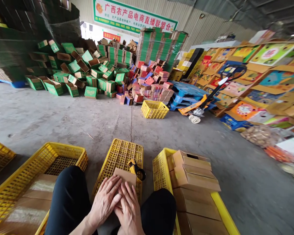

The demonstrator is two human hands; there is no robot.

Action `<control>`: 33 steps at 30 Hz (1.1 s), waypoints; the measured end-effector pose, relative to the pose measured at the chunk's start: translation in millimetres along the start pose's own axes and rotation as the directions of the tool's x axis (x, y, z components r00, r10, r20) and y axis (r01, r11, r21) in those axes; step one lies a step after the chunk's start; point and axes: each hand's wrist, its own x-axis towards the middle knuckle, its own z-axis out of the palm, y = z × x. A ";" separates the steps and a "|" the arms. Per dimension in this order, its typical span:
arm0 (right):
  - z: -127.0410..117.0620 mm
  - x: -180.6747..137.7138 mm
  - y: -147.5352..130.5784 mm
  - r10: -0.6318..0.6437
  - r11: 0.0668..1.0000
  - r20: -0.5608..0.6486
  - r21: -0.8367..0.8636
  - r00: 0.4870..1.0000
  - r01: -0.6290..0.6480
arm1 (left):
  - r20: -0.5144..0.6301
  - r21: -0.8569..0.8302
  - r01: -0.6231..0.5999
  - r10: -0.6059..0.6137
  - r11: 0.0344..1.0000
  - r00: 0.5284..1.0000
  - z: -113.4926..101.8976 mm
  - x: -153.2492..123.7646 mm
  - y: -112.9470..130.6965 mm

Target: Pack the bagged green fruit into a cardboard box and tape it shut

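Observation:
Between my knees, a small brown cardboard box [126, 176] rests on an upturned yellow plastic crate [123, 150]. My left hand [106, 199] lies flat across the box's near left part, fingers stretched out. Beside it, my right hand [129, 209] also presses flat on the box, its fingers extended and the thumbs close together. Just past the box, on the crate's right side, sits a yellow and black tape dispenser [136, 169], touched by neither hand. My palms hide the near part of the box.
At right, a yellow crate [160, 169] holds stacked brown boxes [196, 176]. Taped boxes [35, 199] lie in a long yellow crate [70, 148] at left. Farther off are another crate [155, 110], a pallet jack [198, 107], blue pallets [186, 91] and heaped green cartons [90, 92].

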 end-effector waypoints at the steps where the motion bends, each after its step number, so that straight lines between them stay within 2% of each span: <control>1: -1.3 -0.8 -0.3 0.001 1.000 -0.004 0.013 1.000 -0.001 | 0.016 0.012 -0.001 0.001 1.000 1.000 -2.0 0.4 0.7; 6: -14.3 -12.1 2.5 -0.023 0.996 0.038 0.084 0.999 0.019 | 0.100 0.040 -0.009 0.005 0.999 0.995 -8.0 -0.8 3.3; 9: -25.7 -25.2 9.0 -0.002 0.997 0.070 0.073 0.998 -0.003 | 0.087 0.005 0.001 -0.002 1.000 0.996 -4.5 -5.7 2.1; 12: -32.5 -36.7 13.3 0.066 0.997 0.070 0.044 0.995 -0.070 | 0.068 -0.097 0.028 -0.021 0.995 0.997 -0.3 -10.6 -0.7; 16: -27.5 -42.3 10.2 0.098 0.993 0.023 0.065 0.995 -0.099 | 0.098 -0.247 0.073 -0.050 0.966 0.994 -4.9 -12.0 -4.5; 19: -19.7 -44.4 6.8 0.105 0.992 -0.034 0.070 0.994 -0.102 | 0.137 -0.258 0.084 -0.050 0.962 0.989 -13.4 -15.5 -4.0; 24: -15.3 -51.4 6.3 0.097 0.993 -0.073 0.071 0.993 -0.092 | 0.054 -0.212 -0.002 0.014 0.977 0.998 -18.4 -35.0 5.1; 28: -21.0 -47.4 9.0 0.069 0.995 -0.046 0.074 0.997 -0.065 | -0.013 -0.254 0.035 -0.040 0.966 0.999 -15.7 -41.8 9.8; 33: -29.5 -24.8 12.1 -0.016 0.997 0.049 0.081 0.999 0.012 | -0.059 -0.316 0.066 -0.089 0.946 0.994 -11.4 -35.8 5.0</control>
